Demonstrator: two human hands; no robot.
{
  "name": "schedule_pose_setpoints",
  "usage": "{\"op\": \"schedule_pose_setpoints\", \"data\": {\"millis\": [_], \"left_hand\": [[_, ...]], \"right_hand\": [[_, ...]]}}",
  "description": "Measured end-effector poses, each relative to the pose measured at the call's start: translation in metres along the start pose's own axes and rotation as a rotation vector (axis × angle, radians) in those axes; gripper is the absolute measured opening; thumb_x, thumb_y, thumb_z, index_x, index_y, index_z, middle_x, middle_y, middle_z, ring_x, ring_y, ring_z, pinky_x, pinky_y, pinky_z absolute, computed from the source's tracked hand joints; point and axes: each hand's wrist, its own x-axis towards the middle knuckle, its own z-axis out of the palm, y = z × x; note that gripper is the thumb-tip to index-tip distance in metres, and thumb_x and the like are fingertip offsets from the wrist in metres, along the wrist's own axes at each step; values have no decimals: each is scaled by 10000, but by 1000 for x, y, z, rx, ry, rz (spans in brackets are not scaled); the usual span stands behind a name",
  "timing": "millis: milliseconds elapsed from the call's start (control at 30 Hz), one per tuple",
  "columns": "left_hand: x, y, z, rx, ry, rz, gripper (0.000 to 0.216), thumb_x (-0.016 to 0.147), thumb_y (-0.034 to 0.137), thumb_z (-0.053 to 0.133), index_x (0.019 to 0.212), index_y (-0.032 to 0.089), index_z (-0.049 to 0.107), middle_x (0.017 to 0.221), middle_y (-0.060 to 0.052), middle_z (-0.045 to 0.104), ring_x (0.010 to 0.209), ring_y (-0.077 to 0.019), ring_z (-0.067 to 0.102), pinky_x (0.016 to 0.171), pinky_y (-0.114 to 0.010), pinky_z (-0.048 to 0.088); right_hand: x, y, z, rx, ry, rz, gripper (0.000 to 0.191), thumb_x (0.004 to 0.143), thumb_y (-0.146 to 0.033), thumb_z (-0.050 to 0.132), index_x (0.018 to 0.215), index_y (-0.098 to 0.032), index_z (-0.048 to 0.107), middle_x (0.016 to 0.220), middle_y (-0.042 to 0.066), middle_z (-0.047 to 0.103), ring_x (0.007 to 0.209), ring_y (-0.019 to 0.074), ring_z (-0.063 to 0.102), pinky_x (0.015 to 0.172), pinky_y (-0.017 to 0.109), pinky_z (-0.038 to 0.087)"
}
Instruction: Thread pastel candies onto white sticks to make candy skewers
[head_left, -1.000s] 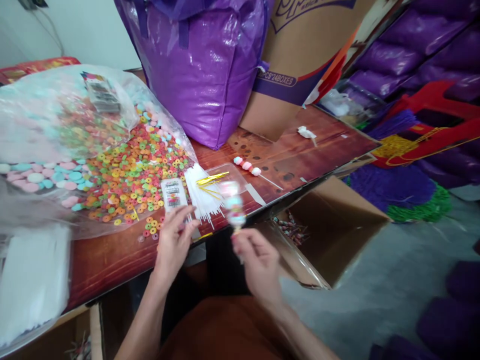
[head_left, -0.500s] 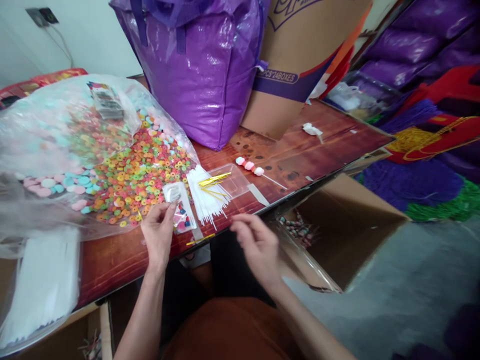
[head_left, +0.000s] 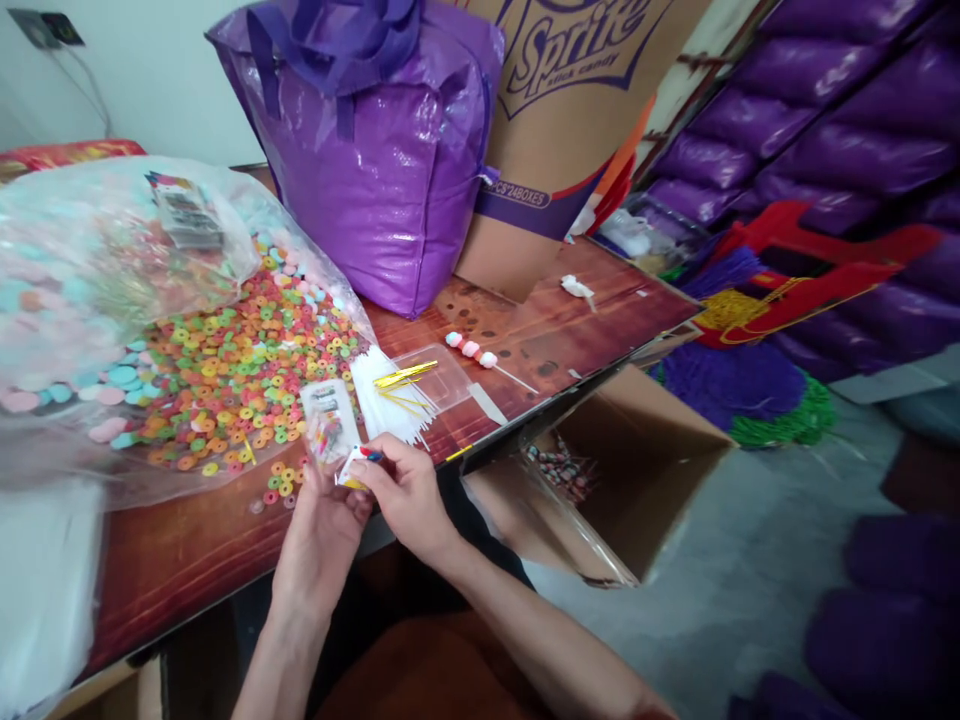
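Both my hands meet at the table's front edge around a small white printed piece (head_left: 349, 470) with yellow, red and blue marks; it looks like a card or sachet. My left hand (head_left: 322, 535) is closed at its lower left side. The thumb and fingers of my right hand (head_left: 411, 497) pinch its right side. Just beyond my fingers lies a clear-and-white packet (head_left: 330, 418) with small coloured pieces inside. White sticks (head_left: 386, 400) fan out beside it, with gold twist ties (head_left: 405, 375) on top. Ring-shaped candies (head_left: 255, 360) spread across the left.
A clear plastic bag (head_left: 45, 300) holds pastel discs at the left. Behind stand a purple bag (head_left: 375, 190) and a cardboard carton (head_left: 517, 235). A skewer of marshmallow-like pieces (head_left: 470, 348) lies at right. An open box (head_left: 637, 480) sits below the table edge.
My right hand has moved left to meet my left hand, and the small printed piece now shows between them. Several ring candies now show near my left hand. The view has shifted right.
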Motion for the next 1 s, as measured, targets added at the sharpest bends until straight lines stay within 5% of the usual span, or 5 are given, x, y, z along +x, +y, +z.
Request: {"op": "schedule_pose_setpoints", "data": {"millis": [267, 433, 600, 833, 1000], "left_hand": [[13, -6, 3, -4, 171, 172, 293, 574, 210, 918, 638, 153, 638, 641, 58, 631, 559, -55, 515, 631, -217, 503], [12, -9, 12, 14, 199, 254, 280, 665, 339, 872, 764, 150, 691, 749, 24, 671, 589, -62, 537, 551, -191, 444], [11, -1, 12, 17, 218, 245, 271, 577, 159, 903, 688, 150, 656, 665, 62, 624, 554, -39, 495, 591, -179, 459], [21, -9, 19, -16, 281, 324, 286, 639, 224, 895, 732, 170, 629, 701, 92, 625, 556, -32, 492, 618, -197, 474], [32, 1, 15, -46, 359, 290, 214, 727, 210, 836, 799, 156, 642, 738, 47, 645, 615, -53, 559, 583, -174, 468]], "right_hand": [[-3, -1, -16, -215, 4, -110, 404, 901, -367, 574, 593, -205, 368, 573, -64, 353, 566, 88, 339, 532, 234, 283], [-1, 5, -25, -172, -1, -33, 459, 927, -440, 547, 578, -211, 356, 555, -61, 329, 548, 89, 311, 507, 239, 257], [-3, 4, -38, -329, -24, -128, 465, 922, -396, 563, 582, -209, 307, 580, -61, 294, 563, 87, 298, 543, 248, 251], [10, -6, -76, -450, 351, -224, 396, 976, -388, 462, 626, -203, 480, 594, -38, 454, 579, 116, 421, 586, 253, 335], [66, -2, -155, -1082, 620, -179, 196, 928, -293, 529, 831, -176, 653, 850, 73, 636, 795, 209, 528, 755, 332, 365]]}}
